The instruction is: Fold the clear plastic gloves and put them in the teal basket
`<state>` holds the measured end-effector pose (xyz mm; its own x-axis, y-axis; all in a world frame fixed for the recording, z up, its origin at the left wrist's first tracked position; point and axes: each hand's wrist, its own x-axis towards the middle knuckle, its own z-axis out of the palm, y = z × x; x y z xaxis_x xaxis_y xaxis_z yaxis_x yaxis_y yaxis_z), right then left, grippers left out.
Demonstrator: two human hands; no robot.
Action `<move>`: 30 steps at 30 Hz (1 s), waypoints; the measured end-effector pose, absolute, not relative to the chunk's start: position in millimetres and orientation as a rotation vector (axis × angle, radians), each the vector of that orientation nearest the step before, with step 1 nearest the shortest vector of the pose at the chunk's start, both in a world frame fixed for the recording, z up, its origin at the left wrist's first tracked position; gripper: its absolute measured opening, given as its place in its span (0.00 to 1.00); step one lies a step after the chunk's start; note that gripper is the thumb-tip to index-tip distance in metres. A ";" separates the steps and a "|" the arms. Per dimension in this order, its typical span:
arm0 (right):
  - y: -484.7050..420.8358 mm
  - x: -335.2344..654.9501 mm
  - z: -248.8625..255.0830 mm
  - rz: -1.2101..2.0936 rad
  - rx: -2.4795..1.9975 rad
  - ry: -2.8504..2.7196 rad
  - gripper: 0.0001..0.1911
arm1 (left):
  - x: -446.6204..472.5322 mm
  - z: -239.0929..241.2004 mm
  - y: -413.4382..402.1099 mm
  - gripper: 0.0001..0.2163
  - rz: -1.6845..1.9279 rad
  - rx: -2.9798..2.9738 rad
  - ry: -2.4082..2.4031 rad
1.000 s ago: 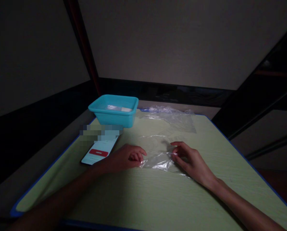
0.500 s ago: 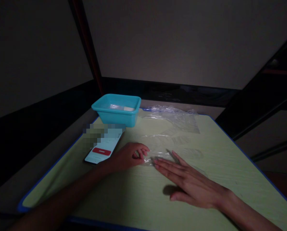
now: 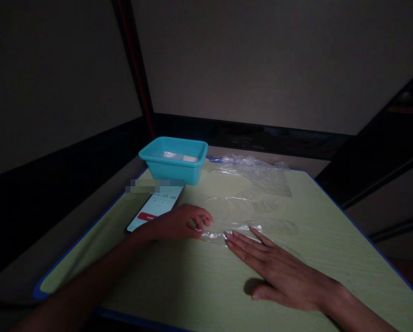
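Note:
A thin piece of clear plastic film (image 3: 213,236) lies on the table in front of me, creased and shiny along its near edge. My left hand (image 3: 183,222) has its fingers curled in and its thumb and fingertips pinched on the film's left end. Flat on the near part of the same film rests my right hand (image 3: 272,267), fingers stretched out and thumb apart. More clear plastic pieces (image 3: 265,206) are spread flat just beyond the hands; their outlines are hard to make out.
A turquoise plastic basin (image 3: 173,170) with something white inside stands at the back left. Before it lies a phone (image 3: 158,207) with a lit screen. Crumpled clear plastic (image 3: 261,170) sits along the back of the pale table (image 3: 178,286), which has a blue edge.
The view has shifted slightly, so the scene sits a little further right. My left fingertips have moved slightly left with the film's end. My right hand stays flat on the film.

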<state>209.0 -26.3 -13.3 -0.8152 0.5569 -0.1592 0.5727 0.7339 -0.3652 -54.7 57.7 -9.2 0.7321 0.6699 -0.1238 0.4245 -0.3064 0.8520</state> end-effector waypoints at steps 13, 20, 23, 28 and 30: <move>-23.8 213.7 -16.4 -0.568 0.969 3.004 0.39 | -54.1 -2.5 56.7 0.13 0.522 1.989 1.125; -24.0 214.2 -21.7 -0.521 1.030 2.957 0.42 | -26.3 -18.1 17.6 0.18 0.709 2.534 0.856; -25.8 213.4 -21.2 -0.565 1.030 2.927 0.43 | -23.5 -24.6 6.4 0.31 0.399 2.660 0.717; -26.9 213.1 -19.4 -0.580 1.033 2.919 0.43 | -26.6 -29.4 4.9 0.38 0.126 2.720 0.694; -26.6 213.2 -19.2 -0.573 1.025 2.928 0.43 | -28.1 -29.2 5.8 0.39 0.084 2.731 0.695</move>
<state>213.2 -26.6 -19.2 -0.7888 0.6054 -0.1064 0.6008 0.7228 -0.3416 -28.1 5.8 -29.2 0.8797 0.4749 -0.0217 0.4560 -0.8299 0.3215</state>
